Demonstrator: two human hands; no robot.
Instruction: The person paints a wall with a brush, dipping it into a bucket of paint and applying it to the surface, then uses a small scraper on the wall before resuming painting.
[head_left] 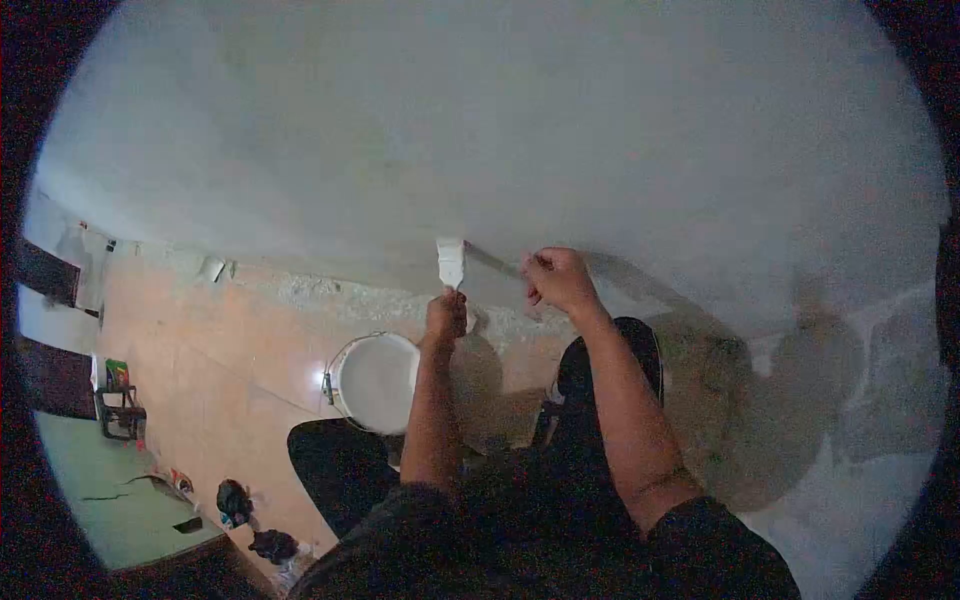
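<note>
My left hand is closed around the handle of a white-coated paintbrush. The brush points up and away from me, its tip at the lower part of the pale wall. Just to the right, my right hand is raised close to the wall with its fingers curled in a pinch; what they hold, if anything, I cannot tell. A dark shadow strip runs along the wall between brush and right hand. Below and left of my left hand, a round bucket of whitish liquid stands on the floor between my knees.
Rough white crumbs and stains line the floor along the wall's foot. At the far left are a small dark chair and dark doorway-like panels. Dark bags and litter lie at the lower left. My knees flank the bucket.
</note>
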